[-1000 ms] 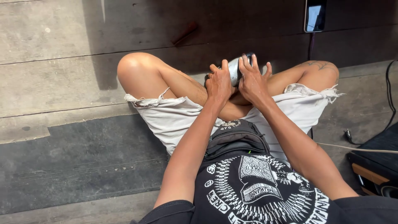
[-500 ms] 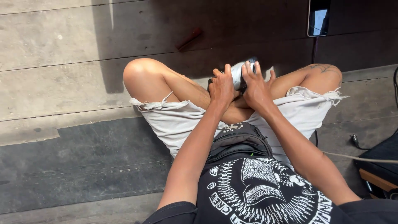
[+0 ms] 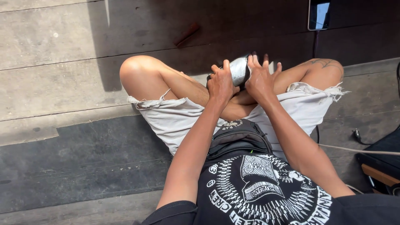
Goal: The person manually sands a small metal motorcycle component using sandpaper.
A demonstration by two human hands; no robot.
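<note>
While sitting cross-legged, the person is bracing a silvery rounded object (image 3: 239,70) at upper centre | left hand (image 3: 221,82) is clamping its side | right hand (image 3: 261,79) is pressing, fingers splayed, steadying it.

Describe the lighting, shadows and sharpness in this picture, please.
Head view: strong sunlight falls on the wooden floor and the person's knee, while a dark shadow covers the upper right. The silvery object between the left hand and right hand shows bright glare. The picture is sharp, with no clear motion blur.
</note>
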